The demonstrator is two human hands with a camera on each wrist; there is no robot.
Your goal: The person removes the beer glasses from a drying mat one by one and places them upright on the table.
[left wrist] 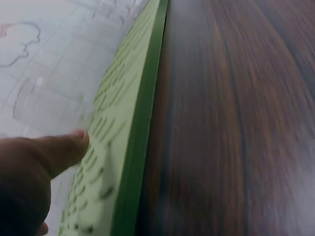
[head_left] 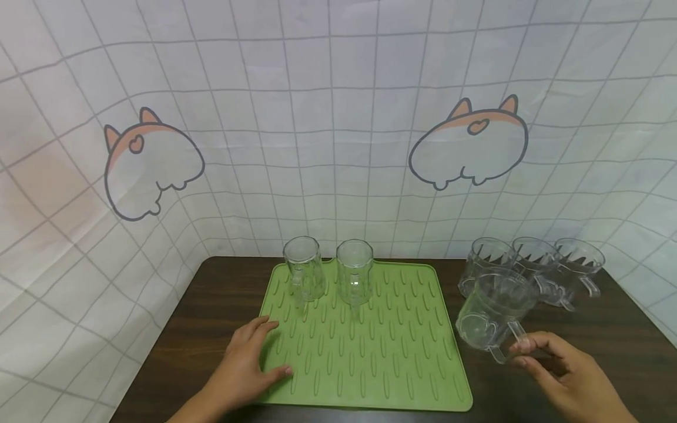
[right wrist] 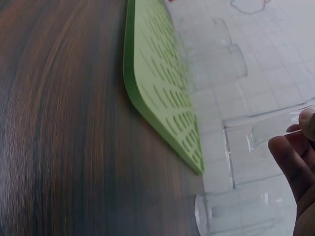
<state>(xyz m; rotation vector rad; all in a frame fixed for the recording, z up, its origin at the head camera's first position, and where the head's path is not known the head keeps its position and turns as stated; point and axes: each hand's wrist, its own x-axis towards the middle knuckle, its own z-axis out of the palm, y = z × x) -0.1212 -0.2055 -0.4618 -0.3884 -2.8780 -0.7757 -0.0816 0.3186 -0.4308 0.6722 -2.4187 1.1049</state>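
Observation:
My right hand (head_left: 568,370) pinches the handle of a clear mug (head_left: 494,311), which tilts over the table to the right of a green ribbed mat (head_left: 370,352). In the right wrist view that mug (right wrist: 246,152) and my fingertips (right wrist: 285,147) show at the right edge. My left hand (head_left: 243,361) rests at the mat's left edge, fingers and thumb spread, holding nothing; its thumb (left wrist: 69,147) lies over the mat in the left wrist view. Two clear mugs, one at the left (head_left: 305,270) and one beside it (head_left: 355,273), stand upright at the mat's back.
Three more clear mugs stand close together at the back right: a left one (head_left: 478,258), a middle one (head_left: 534,252) and a right one (head_left: 576,258). Dark wooden table (head_left: 180,335) surrounds the mat. A white gridded cloth (head_left: 307,147) with cartoon drawings hangs behind.

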